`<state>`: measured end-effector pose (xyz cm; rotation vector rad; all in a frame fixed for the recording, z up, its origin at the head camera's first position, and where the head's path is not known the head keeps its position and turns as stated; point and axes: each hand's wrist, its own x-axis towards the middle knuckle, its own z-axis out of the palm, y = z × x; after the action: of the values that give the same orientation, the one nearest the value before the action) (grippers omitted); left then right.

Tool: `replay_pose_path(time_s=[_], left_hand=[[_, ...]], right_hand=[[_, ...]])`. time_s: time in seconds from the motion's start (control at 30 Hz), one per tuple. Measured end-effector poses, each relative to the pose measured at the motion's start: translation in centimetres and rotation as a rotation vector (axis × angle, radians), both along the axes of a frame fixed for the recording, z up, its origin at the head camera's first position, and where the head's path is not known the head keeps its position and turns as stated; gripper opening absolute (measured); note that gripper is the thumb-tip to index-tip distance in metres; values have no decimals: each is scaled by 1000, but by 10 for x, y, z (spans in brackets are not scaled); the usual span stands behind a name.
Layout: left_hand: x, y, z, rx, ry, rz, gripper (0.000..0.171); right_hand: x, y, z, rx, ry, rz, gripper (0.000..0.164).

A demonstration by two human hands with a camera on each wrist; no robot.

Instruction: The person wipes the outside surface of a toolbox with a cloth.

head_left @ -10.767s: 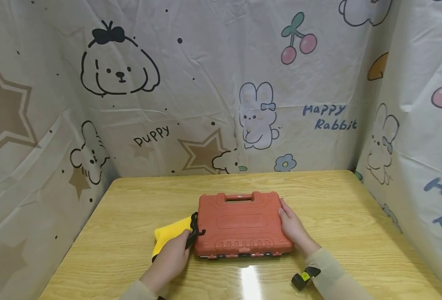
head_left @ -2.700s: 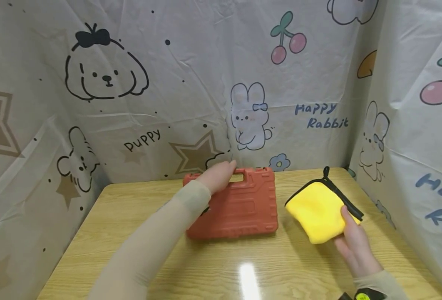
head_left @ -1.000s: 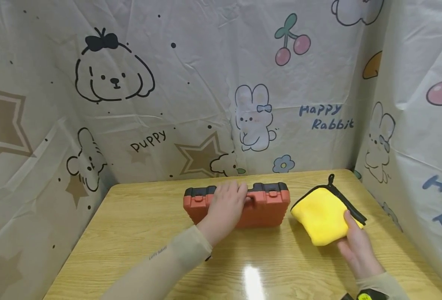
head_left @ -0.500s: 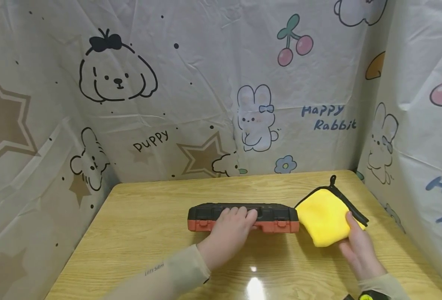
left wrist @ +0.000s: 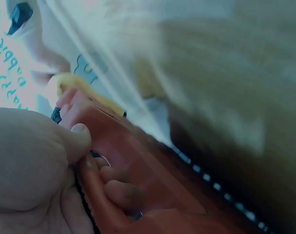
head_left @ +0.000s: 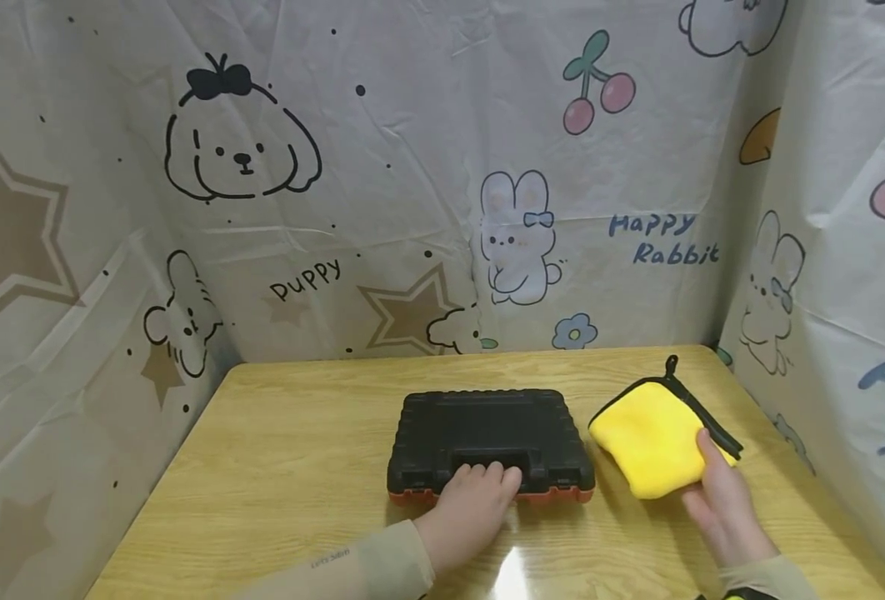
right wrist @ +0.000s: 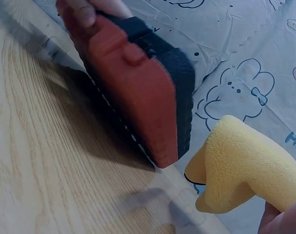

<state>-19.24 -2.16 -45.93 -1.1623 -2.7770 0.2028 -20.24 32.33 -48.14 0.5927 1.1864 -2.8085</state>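
Observation:
A hard carry case (head_left: 491, 425) has its black side up and its red side below, in the middle of the table. My left hand (head_left: 476, 512) grips its handle at the near edge; in the left wrist view, fingers curl through the opening of the red handle (left wrist: 93, 187). The right wrist view has the case (right wrist: 133, 87) tilted, one edge low by the tabletop; whether it touches cannot be told. To its right, my right hand (head_left: 727, 504) pinches a folded yellow cloth (head_left: 648, 442) with black edging, thumb on top, held above the table.
The wood-grain table (head_left: 285, 467) is enclosed by a printed fabric backdrop (head_left: 412, 167) at the back and both sides. Bare tabletop lies left of the case. A black and yellow wrist device (head_left: 746, 594) shows at the right cuff.
My left hand has taken the case by its handle and turned it over, from red side up to black side up. The yellow cloth went from the left hand to the right.

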Motion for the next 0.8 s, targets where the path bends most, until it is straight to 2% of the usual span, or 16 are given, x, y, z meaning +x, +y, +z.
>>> replay_pose_path(time_s=[0.1, 0.23, 0.47, 0.6, 0.8], left_hand=[[4, 0, -11, 15, -63, -13, 17], [6, 1, -21, 40, -111, -24, 18], [8, 4, -27, 47, -157, -18, 16], [8, 4, -29, 28, -167, -29, 9], [7, 5, -34, 53, -123, -44, 8]], right_hand=[[0, 0, 1, -7, -24, 0, 72], [0, 0, 1, -7, -21, 1, 72], [1, 0, -1, 22, -17, 2, 78], [2, 1, -2, 36, 7, 20, 82], [1, 2, -3, 29, 15, 22, 82]])
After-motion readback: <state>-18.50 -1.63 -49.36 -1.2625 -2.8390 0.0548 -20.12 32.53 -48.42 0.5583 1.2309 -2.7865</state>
